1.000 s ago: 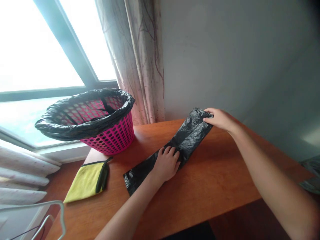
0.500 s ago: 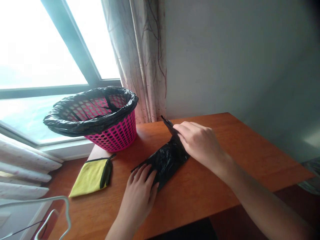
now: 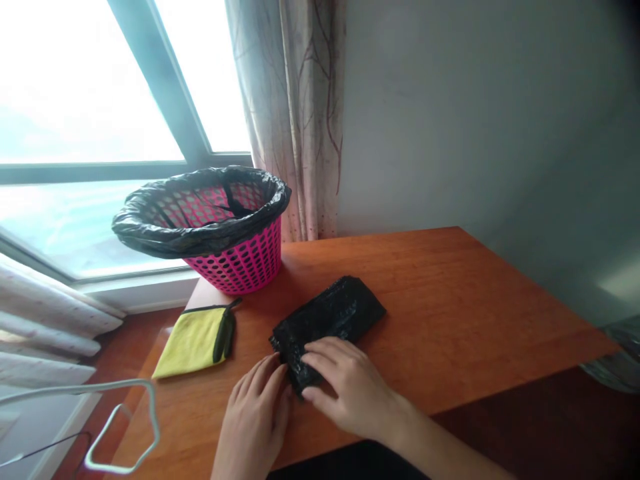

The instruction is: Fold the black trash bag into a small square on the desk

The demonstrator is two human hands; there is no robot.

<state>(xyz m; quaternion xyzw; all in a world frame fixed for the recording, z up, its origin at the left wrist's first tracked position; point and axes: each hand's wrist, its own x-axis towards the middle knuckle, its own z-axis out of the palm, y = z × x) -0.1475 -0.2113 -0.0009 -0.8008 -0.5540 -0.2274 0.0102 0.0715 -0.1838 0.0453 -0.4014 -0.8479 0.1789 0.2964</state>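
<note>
A black plastic bag lies folded into a flat strip, slantwise on the wooden table. At its near left end is my left hand, its slightly bent fingers touching the edge and the thumb apart from them. My right hand rests over the near side of the bag, fingers spread and fingertips on the plastic. Under the fingers a small part of the bag is hidden. Neither hand is closed around it.
Behind on the left stands a pink perforated basket lined with a black bag. A yellow cloth pouch with a dark trim lies before it. A white bent metal frame juts in at lower left. The wooden table reaches the wall.
My right hand has let go of the bag's far end and come down toward the near end beside my left hand. That far end now lies flat. The view has shifted slightly.
</note>
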